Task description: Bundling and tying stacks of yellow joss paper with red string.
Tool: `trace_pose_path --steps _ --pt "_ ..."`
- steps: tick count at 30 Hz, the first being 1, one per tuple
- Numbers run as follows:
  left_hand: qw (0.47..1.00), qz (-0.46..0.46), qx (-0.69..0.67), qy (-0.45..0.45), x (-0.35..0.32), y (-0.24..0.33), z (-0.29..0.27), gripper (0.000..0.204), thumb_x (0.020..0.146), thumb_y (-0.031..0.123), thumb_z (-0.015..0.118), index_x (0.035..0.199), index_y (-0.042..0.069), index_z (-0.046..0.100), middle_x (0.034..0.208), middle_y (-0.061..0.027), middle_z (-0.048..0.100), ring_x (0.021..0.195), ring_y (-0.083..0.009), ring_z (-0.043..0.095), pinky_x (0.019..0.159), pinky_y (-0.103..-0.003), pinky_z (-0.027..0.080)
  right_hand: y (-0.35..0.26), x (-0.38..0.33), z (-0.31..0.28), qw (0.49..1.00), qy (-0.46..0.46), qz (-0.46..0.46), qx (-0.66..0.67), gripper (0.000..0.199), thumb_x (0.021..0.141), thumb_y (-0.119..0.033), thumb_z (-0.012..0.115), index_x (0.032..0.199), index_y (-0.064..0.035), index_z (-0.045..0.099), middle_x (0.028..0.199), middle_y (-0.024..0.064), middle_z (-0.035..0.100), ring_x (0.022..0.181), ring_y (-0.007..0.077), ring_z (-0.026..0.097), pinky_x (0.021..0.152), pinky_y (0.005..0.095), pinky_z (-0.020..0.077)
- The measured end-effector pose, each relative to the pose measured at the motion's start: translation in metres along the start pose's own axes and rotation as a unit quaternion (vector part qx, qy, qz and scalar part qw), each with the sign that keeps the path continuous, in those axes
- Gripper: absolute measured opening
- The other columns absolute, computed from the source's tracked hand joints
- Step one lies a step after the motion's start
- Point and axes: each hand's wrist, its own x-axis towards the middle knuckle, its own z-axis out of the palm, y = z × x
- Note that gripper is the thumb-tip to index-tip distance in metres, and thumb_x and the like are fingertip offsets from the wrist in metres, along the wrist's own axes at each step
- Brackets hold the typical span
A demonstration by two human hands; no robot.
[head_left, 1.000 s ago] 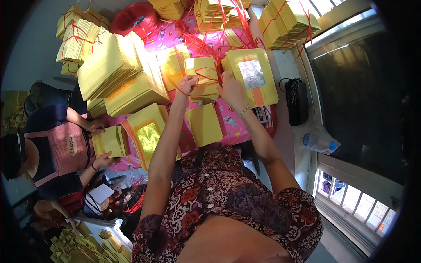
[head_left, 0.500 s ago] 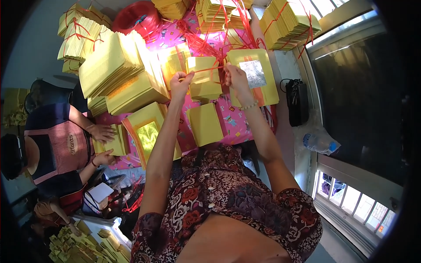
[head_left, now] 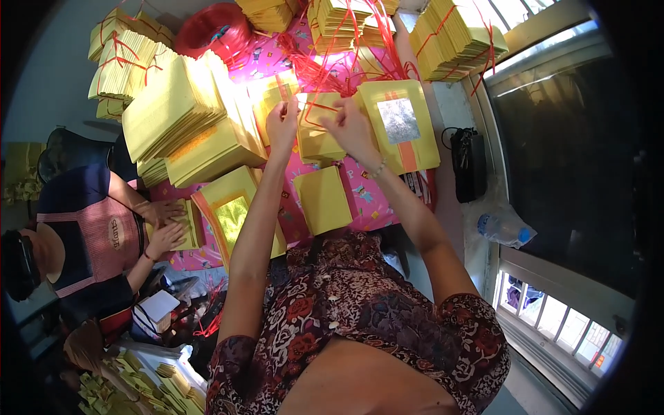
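A small stack of yellow paper sheets [head_left: 321, 146] lies in front of me on the pink patterned table cover [head_left: 362, 188]. Over its top runs a thin red plastic ribbon [head_left: 319, 106], bent in a loop. At the stack's left edge my left hand [head_left: 282, 126] pinches one part of the ribbon. My right hand [head_left: 349, 130], with a beaded bracelet at the wrist, is above the stack's right side; its fingers are bent, with the ribbon at the fingertips. Toward me lies another yellow stack [head_left: 324, 199], untouched.
A yellow stack with a silver square [head_left: 399, 121] stands right, tall yellow stacks [head_left: 176, 104] left. Behind are loose red ribbons [head_left: 311, 61] and a red ribbon coil [head_left: 213, 31]. A co-worker's hands [head_left: 166, 232] rest on paper at left. A plastic bottle [head_left: 503, 229] lies right.
My right hand has come lower and nearer the stack, its fingers less closed. The ribbon, formerly pulled straight between my hands, now loops. The co-worker's hands have come together.
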Motion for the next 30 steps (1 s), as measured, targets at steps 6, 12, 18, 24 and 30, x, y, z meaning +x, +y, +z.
trace_pose_path --steps 6,12,18,24,30 --pt "0.974 -0.091 -0.206 0.006 0.019 0.008 -0.006 0.03 0.091 0.032 0.058 0.09 0.002 0.058 0.074 -0.0006 0.055 0.061 -0.0104 0.051 0.052 -0.023 0.039 0.05 0.006 0.041 0.962 -0.147 -0.067 -0.221 0.041 0.08 -0.033 0.069 0.101 -0.0009 0.055 0.075 0.0084 0.06 0.069 0.0209 0.063 0.061 0.0349 0.0494" --pt "0.98 -0.098 0.023 0.17 0.022 -0.067 -0.016 0.061 0.084 0.031 0.064 0.123 -0.007 0.036 0.104 -0.0145 0.047 0.081 -0.0219 0.056 0.065 -0.03 0.047 0.046 0.054 0.03 0.92 -0.016 0.162 0.356 0.024 0.088 -0.017 0.062 0.102 0.0018 0.055 0.083 0.0092 0.065 0.071 0.0131 0.063 0.055 0.0238 0.0473" --pt "0.915 0.198 0.335 0.106 -0.052 -0.018 0.015 0.082 0.076 0.016 0.066 0.14 -0.005 0.019 0.131 -0.0315 0.033 0.118 -0.0424 0.045 0.092 -0.042 0.044 0.028 0.049 0.006 0.944 0.199 -0.044 0.261 0.024 0.084 -0.01 0.059 0.107 -0.0012 0.055 0.107 0.018 0.058 0.086 0.024 0.063 0.066 0.0336 0.0516" --pt "0.91 0.166 0.379 0.018 -0.065 -0.038 0.011 0.055 0.076 0.015 0.065 0.125 -0.002 0.046 0.105 -0.0226 0.051 0.098 -0.0382 0.053 0.082 -0.043 0.046 0.046 -0.023 0.042 0.995 -0.076 -0.061 -0.035 0.03 0.079 -0.007 0.056 0.109 -0.0042 0.056 0.108 0.0208 0.05 0.093 0.0385 0.056 0.08 0.045 0.0481" --pt "0.932 0.115 0.339 0.057 -0.057 -0.044 0.017 0.046 0.072 0.015 0.068 0.112 -0.001 0.052 0.096 -0.0162 0.055 0.091 -0.0325 0.056 0.079 -0.04 0.046 0.051 -0.027 0.048 0.996 -0.058 -0.045 -0.044 0.032 0.077 -0.003 0.055 0.109 -0.0055 0.054 0.107 0.0199 0.049 0.096 0.0381 0.055 0.08 0.0448 0.0479"
